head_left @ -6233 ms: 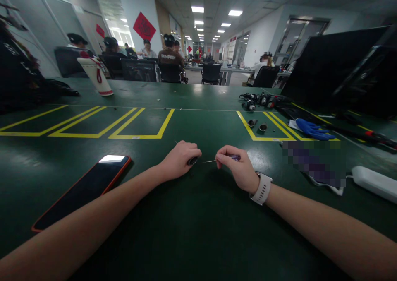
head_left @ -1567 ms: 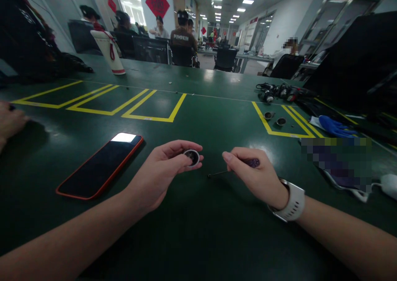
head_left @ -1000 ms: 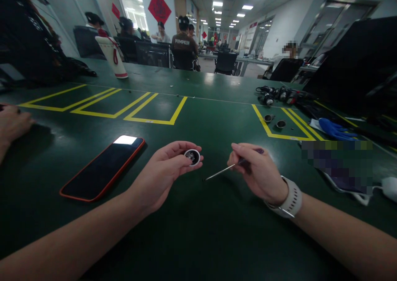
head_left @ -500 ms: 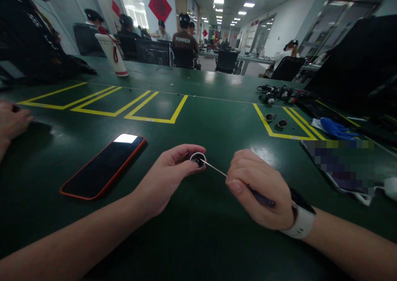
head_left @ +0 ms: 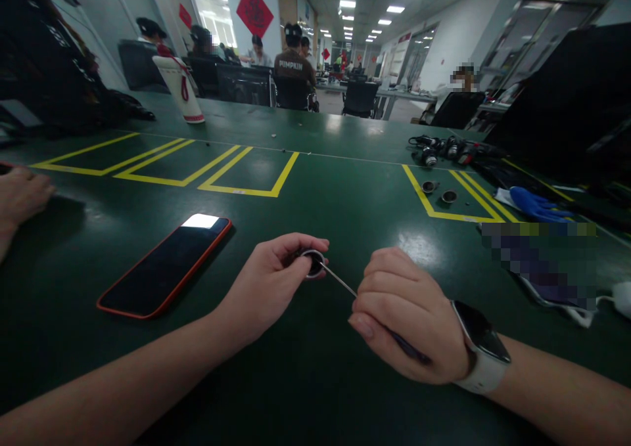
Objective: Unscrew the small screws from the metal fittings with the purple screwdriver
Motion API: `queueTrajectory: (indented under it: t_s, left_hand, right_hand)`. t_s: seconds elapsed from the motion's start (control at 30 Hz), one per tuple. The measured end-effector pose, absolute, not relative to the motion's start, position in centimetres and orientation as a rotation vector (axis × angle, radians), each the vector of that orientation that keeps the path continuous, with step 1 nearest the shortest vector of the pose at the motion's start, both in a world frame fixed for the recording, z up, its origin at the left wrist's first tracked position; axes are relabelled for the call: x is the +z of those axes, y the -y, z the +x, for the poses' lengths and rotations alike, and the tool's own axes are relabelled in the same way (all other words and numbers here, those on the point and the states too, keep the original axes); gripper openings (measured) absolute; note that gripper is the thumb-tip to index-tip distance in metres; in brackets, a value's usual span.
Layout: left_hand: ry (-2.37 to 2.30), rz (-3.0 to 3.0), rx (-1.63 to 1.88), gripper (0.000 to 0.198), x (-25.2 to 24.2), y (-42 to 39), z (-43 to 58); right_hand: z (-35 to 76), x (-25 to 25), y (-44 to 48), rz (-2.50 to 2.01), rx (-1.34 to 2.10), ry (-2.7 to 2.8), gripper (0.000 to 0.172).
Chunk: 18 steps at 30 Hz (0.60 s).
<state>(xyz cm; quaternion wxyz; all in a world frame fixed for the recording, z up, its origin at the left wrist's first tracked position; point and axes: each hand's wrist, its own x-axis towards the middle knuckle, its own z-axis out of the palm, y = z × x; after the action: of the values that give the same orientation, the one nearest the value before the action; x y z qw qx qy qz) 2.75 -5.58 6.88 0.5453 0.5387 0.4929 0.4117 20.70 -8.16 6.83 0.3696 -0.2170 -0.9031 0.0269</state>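
Observation:
Between the thumb and fingers of my left hand [head_left: 269,282] is a small round cup-shaped part [head_left: 314,263] with a light metal rim and a dark inside. Its open side faces up and toward the right. My right hand [head_left: 409,314] is closed around the dark handle of a screwdriver [head_left: 340,280]. The thin metal shaft runs up and left from my fist into the round part. The very tip is hidden inside the rim, so I cannot see what it touches. Both hands are just above the green table.
A phone in a red case [head_left: 165,267] lies left of my left hand. Two small metal cups [head_left: 448,197] sit inside yellow tape at right, near blue gloves [head_left: 535,204] and black cabled parts [head_left: 434,150]. Another person's hand [head_left: 22,196] rests at the left edge. A white tumbler [head_left: 180,88] stands farther back.
My right hand has shifted slightly left and down, its wrist turned so the watch face shows more. The round part has tilted a little in my left fingers, the screwdriver still in it.

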Motion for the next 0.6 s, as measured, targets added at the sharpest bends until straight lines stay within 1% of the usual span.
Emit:
queueTrajectory:
  t_s: [0.13, 0.47, 0.6]
  left_hand:
    - [-1.155, 1.277, 0.985, 0.017, 6.92, 5.66, 2.79]
    - [-1.186, 1.327, 0.95, 0.016, 6.53, 5.46, 2.57]
    - [-1.187, 1.323, 0.95, 0.016, 6.54, 5.46, 2.56]
  right_hand:
    - [20.58, 6.98, 8.37, -0.551, 0.035, 2.34, 0.022]
    - [20.44, 6.86, 8.41, -0.596, -0.01, 2.342, 0.022]
    - [20.35, 7.01, 8.53, -0.58, -0.089, 2.367, 0.027]
